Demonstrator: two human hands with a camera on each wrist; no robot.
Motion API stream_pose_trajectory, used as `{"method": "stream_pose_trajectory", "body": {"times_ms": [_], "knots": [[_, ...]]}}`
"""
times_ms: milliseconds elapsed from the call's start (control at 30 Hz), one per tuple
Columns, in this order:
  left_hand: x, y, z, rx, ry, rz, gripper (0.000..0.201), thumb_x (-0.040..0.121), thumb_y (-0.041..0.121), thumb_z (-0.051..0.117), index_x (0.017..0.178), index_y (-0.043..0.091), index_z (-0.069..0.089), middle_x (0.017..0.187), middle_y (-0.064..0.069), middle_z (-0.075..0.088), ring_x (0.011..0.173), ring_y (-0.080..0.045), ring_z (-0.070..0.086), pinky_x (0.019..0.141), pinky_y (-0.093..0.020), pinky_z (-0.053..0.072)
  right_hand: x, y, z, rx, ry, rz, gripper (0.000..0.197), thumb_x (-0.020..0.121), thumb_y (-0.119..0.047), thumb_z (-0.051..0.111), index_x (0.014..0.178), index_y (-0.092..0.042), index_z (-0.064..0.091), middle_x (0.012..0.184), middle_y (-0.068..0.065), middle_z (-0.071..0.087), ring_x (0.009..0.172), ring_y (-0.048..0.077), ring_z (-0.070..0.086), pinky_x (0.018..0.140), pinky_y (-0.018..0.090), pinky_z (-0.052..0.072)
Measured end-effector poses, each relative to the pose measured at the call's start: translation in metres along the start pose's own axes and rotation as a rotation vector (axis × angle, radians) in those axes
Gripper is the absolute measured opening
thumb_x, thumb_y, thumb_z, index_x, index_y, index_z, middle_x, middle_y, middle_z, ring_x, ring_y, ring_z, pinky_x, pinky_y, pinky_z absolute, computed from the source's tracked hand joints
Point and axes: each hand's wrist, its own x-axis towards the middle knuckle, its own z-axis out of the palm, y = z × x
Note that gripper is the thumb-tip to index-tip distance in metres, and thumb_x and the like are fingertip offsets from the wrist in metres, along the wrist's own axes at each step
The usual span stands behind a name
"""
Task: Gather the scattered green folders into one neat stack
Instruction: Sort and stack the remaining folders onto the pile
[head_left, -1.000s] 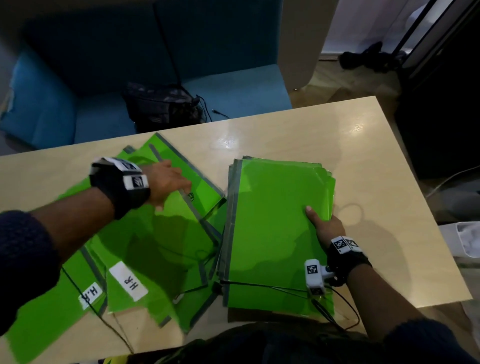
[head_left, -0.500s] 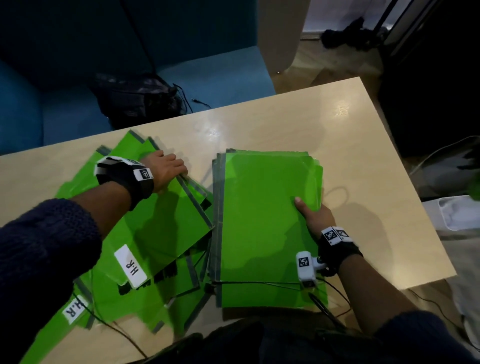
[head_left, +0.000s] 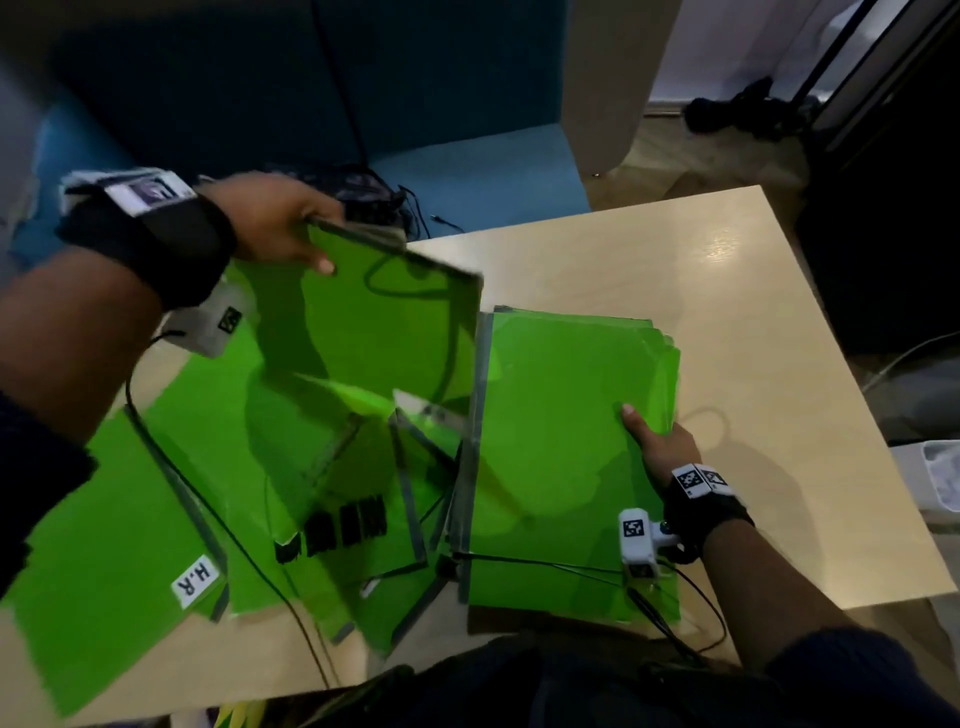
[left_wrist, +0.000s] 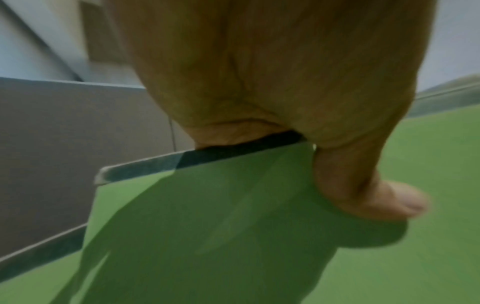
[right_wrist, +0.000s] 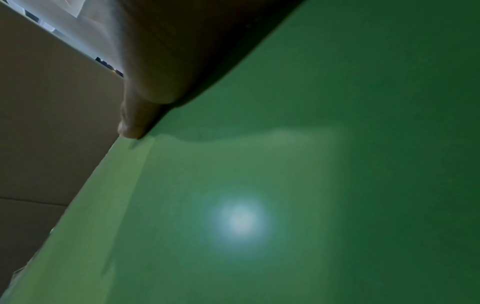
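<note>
My left hand (head_left: 283, 228) grips the far edge of a green folder (head_left: 395, 332) and holds it tilted up above the table; the left wrist view shows my thumb (left_wrist: 369, 197) on its face and the grey spine (left_wrist: 145, 170) in my fingers. To its right lies a stack of green folders (head_left: 561, 467). My right hand (head_left: 657, 441) holds that stack's right edge, thumb on top, fingers hidden beneath. Several loose green folders (head_left: 218, 467) lie scattered at the left, one with an "H.R" label (head_left: 196, 581).
The light wooden table (head_left: 753, 364) has bare surface right of the stack and along the far side. A blue sofa (head_left: 467, 156) with a dark bag stands behind it. Thin black cables (head_left: 260, 561) run across the loose folders. A white bin (head_left: 935, 478) sits at the right.
My left hand has lifted one folder off the scattered pile, raising its far edge up and swinging it towards the stack. The right hand stays on the stack's right edge.
</note>
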Motion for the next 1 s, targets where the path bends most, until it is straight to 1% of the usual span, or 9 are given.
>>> {"method": "stream_pose_trajectory", "body": {"times_ms": [100,200,333,433,500,667,800,900,1000], "knots": [[-0.023,-0.012,-0.025,-0.435,0.144,-0.033,0.025,0.086,0.022,0.07,0.108,0.024,0.06,0.101,-0.006,0.068,0.091,-0.03,0.066,0.087,-0.044,0.052,-0.002,0.0,0.0,-0.001,-0.014,-0.022,0.068,0.08,-0.062,0.066,0.122,-0.008,0.064,0.115,0.019,0.068,0.087,0.03,0.061,0.076,0.034,0.044],[-0.033,-0.003,-0.028,-0.786,0.266,0.018,0.034,0.087,0.032,0.067,0.118,0.033,0.055,0.106,0.005,0.067,0.087,-0.016,0.066,0.075,-0.037,0.058,-0.004,0.001,-0.001,0.008,-0.011,-0.024,0.065,0.082,-0.06,0.066,0.119,-0.007,0.065,0.11,0.017,0.068,0.081,0.027,0.06,0.071,0.032,0.043],[-0.016,0.046,0.021,-1.072,0.403,0.067,0.029,0.088,0.016,0.068,0.103,0.027,0.046,0.098,0.004,0.06,0.079,0.003,0.059,0.072,-0.019,0.053,-0.006,0.0,-0.002,-0.014,-0.01,-0.021,0.067,0.084,-0.06,0.064,0.125,-0.008,0.062,0.106,0.016,0.066,0.085,0.028,0.062,0.07,0.029,0.044],[0.005,0.095,0.085,-1.171,0.367,-0.018,0.029,0.088,0.012,0.067,0.103,0.025,0.046,0.094,0.003,0.061,0.081,-0.009,0.058,0.08,-0.029,0.05,-0.01,-0.001,-0.003,-0.045,-0.026,-0.018,0.067,0.082,-0.072,0.056,0.113,-0.014,0.068,0.099,0.015,0.072,0.082,0.029,0.067,0.069,0.032,0.05],[0.013,0.12,0.129,-1.179,0.298,-0.147,0.036,0.086,0.016,0.07,0.114,0.02,0.049,0.102,-0.005,0.067,0.091,-0.02,0.06,0.09,-0.033,0.05,-0.01,-0.001,-0.003,-0.067,-0.036,-0.001,0.088,0.078,-0.083,0.041,0.119,-0.01,0.067,0.103,0.023,0.071,0.091,0.035,0.068,0.077,0.037,0.052],[0.005,0.159,0.202,-1.111,0.237,-0.303,0.053,0.08,0.015,0.075,0.127,0.013,0.051,0.114,-0.01,0.067,0.102,-0.025,0.063,0.093,-0.036,0.05,-0.003,-0.007,-0.003,-0.028,-0.017,0.138,0.101,0.089,-0.071,0.001,0.137,0.001,0.052,0.138,0.033,0.05,0.126,0.043,0.049,0.101,0.041,0.039],[-0.001,0.172,0.218,-0.972,0.203,-0.342,0.059,0.082,0.015,0.074,0.134,0.008,0.048,0.121,-0.011,0.061,0.108,-0.027,0.06,0.089,-0.032,0.047,-0.001,-0.003,0.001,-0.005,-0.017,0.149,0.103,0.087,-0.078,0.009,0.136,0.002,0.052,0.137,0.031,0.052,0.125,0.043,0.051,0.104,0.044,0.04],[-0.004,0.183,0.221,-0.846,0.147,-0.41,0.079,0.087,0.017,0.069,0.151,0.006,0.024,0.143,-0.016,0.044,0.129,-0.031,0.046,0.103,-0.032,0.038,0.003,0.001,0.0,0.026,-0.057,0.108,0.124,0.067,-0.096,0.012,0.135,0.0,0.055,0.133,0.029,0.056,0.119,0.042,0.055,0.099,0.042,0.043],[-0.011,0.188,0.225,-0.91,0.125,-0.377,0.088,0.089,0.013,0.067,0.155,0.013,0.01,0.158,-0.008,0.029,0.141,-0.026,0.035,0.111,-0.028,0.03,0.003,0.005,-0.001,0.06,-0.067,0.043,0.078,0.095,-0.064,0.032,0.135,-0.001,0.054,0.131,0.026,0.058,0.11,0.037,0.058,0.084,0.033,0.04]]}}
